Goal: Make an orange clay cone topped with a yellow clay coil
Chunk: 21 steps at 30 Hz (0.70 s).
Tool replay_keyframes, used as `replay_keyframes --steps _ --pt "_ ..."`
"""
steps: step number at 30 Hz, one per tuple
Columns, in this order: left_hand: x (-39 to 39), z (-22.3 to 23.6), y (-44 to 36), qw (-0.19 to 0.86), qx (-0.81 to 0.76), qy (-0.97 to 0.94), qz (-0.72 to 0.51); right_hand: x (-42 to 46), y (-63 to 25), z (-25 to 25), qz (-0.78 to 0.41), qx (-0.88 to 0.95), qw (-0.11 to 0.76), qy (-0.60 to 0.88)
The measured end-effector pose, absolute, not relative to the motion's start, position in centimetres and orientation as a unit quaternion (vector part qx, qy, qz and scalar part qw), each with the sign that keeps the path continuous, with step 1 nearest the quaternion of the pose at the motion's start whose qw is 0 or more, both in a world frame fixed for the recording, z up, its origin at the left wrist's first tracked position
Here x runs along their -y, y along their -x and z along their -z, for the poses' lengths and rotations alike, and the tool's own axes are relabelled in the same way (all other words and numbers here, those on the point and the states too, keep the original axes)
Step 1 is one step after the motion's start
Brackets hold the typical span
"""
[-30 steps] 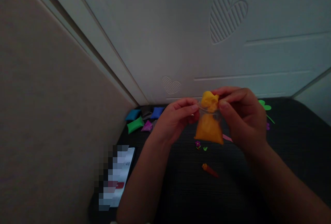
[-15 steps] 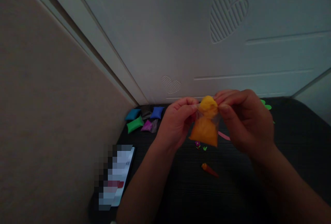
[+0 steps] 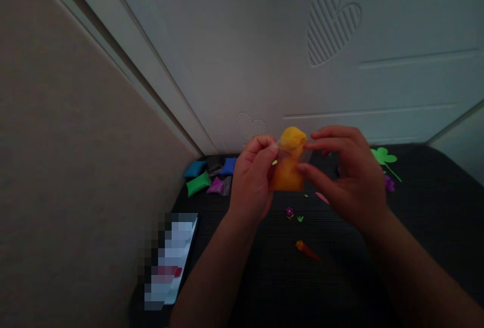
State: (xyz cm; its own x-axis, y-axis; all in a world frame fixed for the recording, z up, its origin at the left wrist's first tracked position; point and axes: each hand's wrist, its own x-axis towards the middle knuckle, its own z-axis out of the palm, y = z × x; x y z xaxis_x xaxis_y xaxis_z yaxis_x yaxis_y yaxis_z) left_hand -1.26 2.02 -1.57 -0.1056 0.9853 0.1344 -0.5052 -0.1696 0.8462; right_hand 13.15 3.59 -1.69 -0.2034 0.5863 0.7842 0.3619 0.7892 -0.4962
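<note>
Over the table I hold a small clear bag of modelling clay (image 3: 289, 175), orange in its lower part, with a yellow lump of clay (image 3: 292, 138) bulging at its top. My left hand (image 3: 254, 174) is closed on the bag's left edge, thumb on the near side. At the right edge, my right hand (image 3: 346, 176) has thumb and fingers spread, its fingertips at the bag and close to the yellow lump. Below lie a purple flower (image 3: 289, 211), a tiny green sprig (image 3: 300, 219) and an orange-red carrot-like piece (image 3: 308, 251).
Several coloured clay packets, among them a green packet (image 3: 198, 184), lie at the table's back left. A phone (image 3: 177, 260) with a blurred screen rests on the left. A green clover shape (image 3: 383, 156) and a pink strip (image 3: 321, 197) lie to the right. A white door (image 3: 264, 55) stands behind.
The bag has moved slightly left and up with my left hand. My right hand has loosened its pinch by the yellow lump, and its fingers have spread apart.
</note>
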Motion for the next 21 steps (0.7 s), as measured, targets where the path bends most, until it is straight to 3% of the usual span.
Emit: replay_keyframes --steps 6,21 --pt "-1.80 1.73 0.95 0.573 -0.289 -0.382 -0.665 -3.86 -13.02 2.03 -0.091 0.769 0.543 0.325" --pt "-2.16 2.45 1.63 0.512 -0.286 -0.481 -0.652 -4.19 -13.63 2.18 -0.372 0.693 0.542 0.296"
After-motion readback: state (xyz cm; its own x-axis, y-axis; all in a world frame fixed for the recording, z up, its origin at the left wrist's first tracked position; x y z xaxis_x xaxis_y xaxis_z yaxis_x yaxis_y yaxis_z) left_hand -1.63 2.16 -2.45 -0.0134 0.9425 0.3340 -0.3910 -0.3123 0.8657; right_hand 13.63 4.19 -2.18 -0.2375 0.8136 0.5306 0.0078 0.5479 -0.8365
